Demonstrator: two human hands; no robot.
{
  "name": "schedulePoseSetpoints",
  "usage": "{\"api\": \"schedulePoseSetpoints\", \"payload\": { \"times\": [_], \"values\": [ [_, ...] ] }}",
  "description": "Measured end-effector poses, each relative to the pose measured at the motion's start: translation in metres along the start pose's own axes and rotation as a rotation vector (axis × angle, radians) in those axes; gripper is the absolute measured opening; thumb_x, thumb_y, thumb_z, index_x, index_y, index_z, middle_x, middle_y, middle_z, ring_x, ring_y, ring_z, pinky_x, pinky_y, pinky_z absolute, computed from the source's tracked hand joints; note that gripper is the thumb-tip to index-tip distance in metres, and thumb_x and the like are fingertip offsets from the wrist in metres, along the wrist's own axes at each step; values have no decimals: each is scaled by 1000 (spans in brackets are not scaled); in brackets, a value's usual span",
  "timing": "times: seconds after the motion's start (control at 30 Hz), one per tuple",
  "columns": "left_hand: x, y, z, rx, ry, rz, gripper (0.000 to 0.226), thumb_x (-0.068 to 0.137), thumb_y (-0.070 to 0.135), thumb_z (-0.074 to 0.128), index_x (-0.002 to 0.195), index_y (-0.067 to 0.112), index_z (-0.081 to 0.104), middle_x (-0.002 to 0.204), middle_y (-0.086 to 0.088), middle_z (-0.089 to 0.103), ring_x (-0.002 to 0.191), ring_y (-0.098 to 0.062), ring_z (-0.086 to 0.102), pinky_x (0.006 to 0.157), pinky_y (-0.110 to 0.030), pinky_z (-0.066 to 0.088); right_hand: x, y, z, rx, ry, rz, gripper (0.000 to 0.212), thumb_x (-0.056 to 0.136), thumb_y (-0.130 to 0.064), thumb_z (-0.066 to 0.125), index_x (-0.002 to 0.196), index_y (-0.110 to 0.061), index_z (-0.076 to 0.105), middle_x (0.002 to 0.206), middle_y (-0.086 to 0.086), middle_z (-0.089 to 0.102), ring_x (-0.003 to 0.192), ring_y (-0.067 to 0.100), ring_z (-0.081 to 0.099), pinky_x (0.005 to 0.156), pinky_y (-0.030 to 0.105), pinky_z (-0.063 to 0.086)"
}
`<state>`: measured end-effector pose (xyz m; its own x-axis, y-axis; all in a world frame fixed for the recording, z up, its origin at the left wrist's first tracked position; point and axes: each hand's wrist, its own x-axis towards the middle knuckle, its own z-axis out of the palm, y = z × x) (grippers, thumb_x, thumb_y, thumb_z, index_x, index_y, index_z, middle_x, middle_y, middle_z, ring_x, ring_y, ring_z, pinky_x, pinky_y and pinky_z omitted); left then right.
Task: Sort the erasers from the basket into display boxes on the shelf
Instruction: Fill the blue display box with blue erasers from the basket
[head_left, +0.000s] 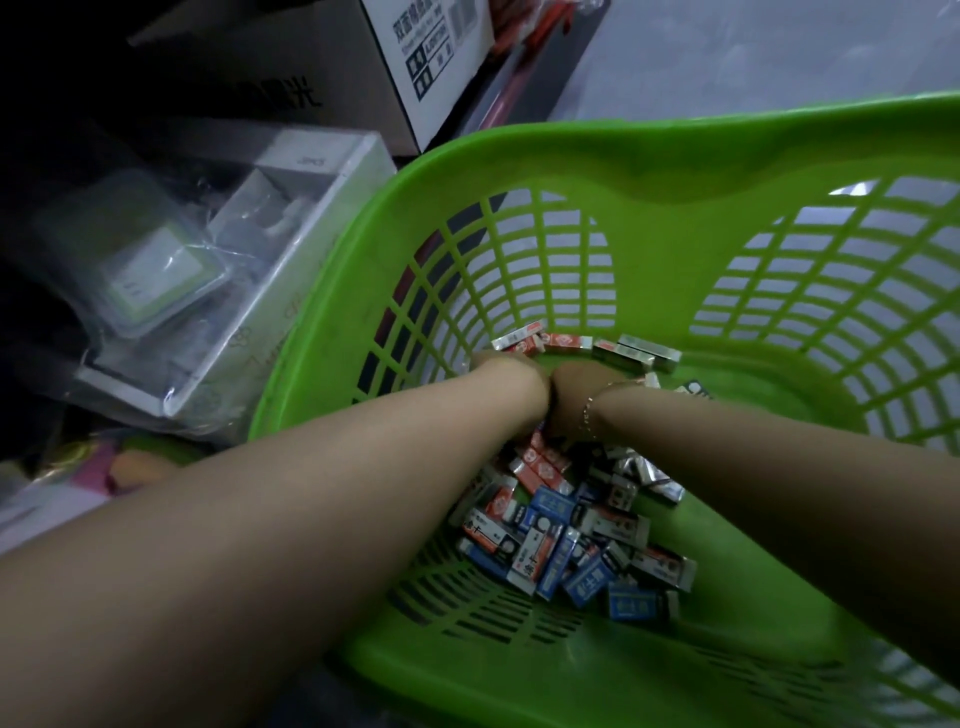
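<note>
A green plastic basket (675, 156) with slotted walls fills the view. Both my forearms reach deep into it. My left hand (511, 376) and my right hand (584, 387) sit side by side at the bottom, backs toward me, with their fingers hidden. Just beyond the left hand lie red-and-white erasers (540, 340). Silver-wrapped erasers (647, 353) lie beyond the right hand. A loose pile of blue, red and silver erasers (561, 535) lies under my wrists, nearer to me. A thin bracelet (589, 410) circles my right wrist. No display boxes or shelf are in view.
Left of the basket stand clear plastic-wrapped packages (218, 291). A cardboard carton (332, 67) with printed labels stands behind them. Grey floor (753, 52) shows beyond the basket's far rim. Colourful items (104, 462) lie at the left under my left arm.
</note>
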<state>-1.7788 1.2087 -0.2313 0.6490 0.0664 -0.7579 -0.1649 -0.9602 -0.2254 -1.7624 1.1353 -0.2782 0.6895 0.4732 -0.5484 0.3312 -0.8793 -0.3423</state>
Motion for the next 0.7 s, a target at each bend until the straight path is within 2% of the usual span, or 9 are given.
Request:
{"api": "schedulePoseSetpoints", "payload": {
  "times": [0.1,0.2,0.23,0.3,0.37,0.43,0.5,0.6,0.7],
  "values": [
    [10,-2,-5,3,-163,-13,48,89,20,64,134,13,47,130,-6,54,115,-24,56,95,-34,49,-3,-1,-1,98,-81,33,22,76,-24,75,93,-13,66,89,6,64,73,19,58,60,22,44],
    [14,-10,-14,-134,-306,-4,41,90,22,62,129,9,55,130,-11,57,107,-25,58,94,-34,49,-4,-1,-1,274,-154,71,22,78,-16,73,65,-14,56,59,1,53,35,8,51,30,12,34],
    [14,-13,-17,-158,-322,-4,41,91,24,62,127,7,56,129,-13,57,102,-25,58,90,-33,49,-6,-1,-2,295,-177,73,25,79,-15,72,62,-14,54,57,2,53,32,8,49,26,11,32],
    [11,-19,-23,-202,-309,-23,40,92,32,59,122,6,58,120,-15,61,88,-24,58,79,-31,50,-8,2,-8,326,-169,72,19,78,-20,70,68,-13,57,62,2,58,46,11,53,32,13,37],
    [10,-26,-27,-272,-247,-34,37,96,40,50,109,7,61,92,-11,60,66,-20,51,62,-27,45,-11,9,-22,411,-132,79,15,81,-24,64,78,-11,59,67,3,58,55,15,53,43,17,41],
    [8,-32,-31,-314,-181,-49,35,97,43,46,92,11,59,76,-6,54,59,-17,46,56,-25,41,-15,21,-39,428,-133,94,13,83,-20,56,71,-14,53,63,3,51,52,17,47,47,18,38],
    [6,-32,-32,-357,-198,-40,32,95,37,51,95,8,62,86,-7,64,70,-19,60,66,-28,52,-21,32,-50,413,-254,134,13,79,-9,50,67,-12,48,61,6,52,51,19,51,48,21,43],
    [2,-24,-27,-382,-183,-24,30,90,15,61,114,-3,58,105,-17,70,93,-29,70,86,-41,56,-38,35,-45,327,-348,155,14,79,5,50,88,0,59,65,11,61,41,18,60,40,23,50],
    [-1,-12,-21,-365,-215,3,28,90,5,56,116,-7,55,103,-19,69,77,-27,68,81,-37,56,-53,23,-29,146,-383,-2,35,84,4,46,111,-12,62,80,8,64,43,13,59,40,21,49]
  ]
}}
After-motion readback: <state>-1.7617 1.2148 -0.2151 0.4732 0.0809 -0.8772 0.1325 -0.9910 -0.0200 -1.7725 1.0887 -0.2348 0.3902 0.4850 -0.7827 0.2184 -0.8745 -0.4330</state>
